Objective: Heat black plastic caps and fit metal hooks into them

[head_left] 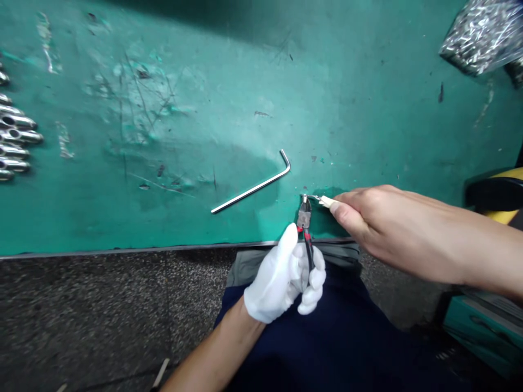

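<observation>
My left hand [286, 275], in a white glove, is wrapped round the handles of small red-and-black pliers [304, 215] near the table's front edge. The pliers point away from me, and a small shiny metal piece [304, 198] shows at their jaws. Bare and closed, my right hand [371, 212] grips a cream-handled tool [327, 202] with a thin metal tip. That tip reaches left to the metal piece; whether it touches is too small to tell. To the left of the pliers lies a bent hex key [253, 189], apart from both hands.
Several shiny metal tubular parts [16, 136] lie at the left edge of the green table [196, 65]. A clear bag of small metal pieces [482, 38] sits at the far right. Beside the right arm is a yellow-and-black object [496, 193]; a green drawer box [482, 326] stands below.
</observation>
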Tool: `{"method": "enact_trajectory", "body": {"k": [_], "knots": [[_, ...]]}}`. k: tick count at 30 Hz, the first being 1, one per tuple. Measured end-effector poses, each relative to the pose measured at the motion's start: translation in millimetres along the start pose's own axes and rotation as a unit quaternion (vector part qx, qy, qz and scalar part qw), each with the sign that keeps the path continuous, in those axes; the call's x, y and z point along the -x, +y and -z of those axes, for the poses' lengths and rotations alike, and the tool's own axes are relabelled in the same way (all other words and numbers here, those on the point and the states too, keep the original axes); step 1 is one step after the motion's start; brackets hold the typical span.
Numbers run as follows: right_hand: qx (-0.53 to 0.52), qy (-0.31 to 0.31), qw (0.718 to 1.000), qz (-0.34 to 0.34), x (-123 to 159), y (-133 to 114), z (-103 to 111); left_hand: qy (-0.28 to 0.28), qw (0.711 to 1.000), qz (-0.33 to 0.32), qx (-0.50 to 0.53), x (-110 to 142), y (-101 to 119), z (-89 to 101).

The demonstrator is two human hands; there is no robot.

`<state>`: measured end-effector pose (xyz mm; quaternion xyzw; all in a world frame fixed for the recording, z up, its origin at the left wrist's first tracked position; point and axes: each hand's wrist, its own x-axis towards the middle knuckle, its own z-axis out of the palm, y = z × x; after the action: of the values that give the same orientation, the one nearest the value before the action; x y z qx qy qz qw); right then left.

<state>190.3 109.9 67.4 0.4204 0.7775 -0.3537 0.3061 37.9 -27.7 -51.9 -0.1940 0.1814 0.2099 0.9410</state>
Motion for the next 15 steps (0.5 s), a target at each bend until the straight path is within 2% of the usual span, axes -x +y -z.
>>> {"method": "enact_trajectory", "body": {"k": [15], "knots": [[0.08,0.07,0.993,0.05,2,5,-14,0.019,0.999,0.015,0.043,1,-3,-3.5]]}}
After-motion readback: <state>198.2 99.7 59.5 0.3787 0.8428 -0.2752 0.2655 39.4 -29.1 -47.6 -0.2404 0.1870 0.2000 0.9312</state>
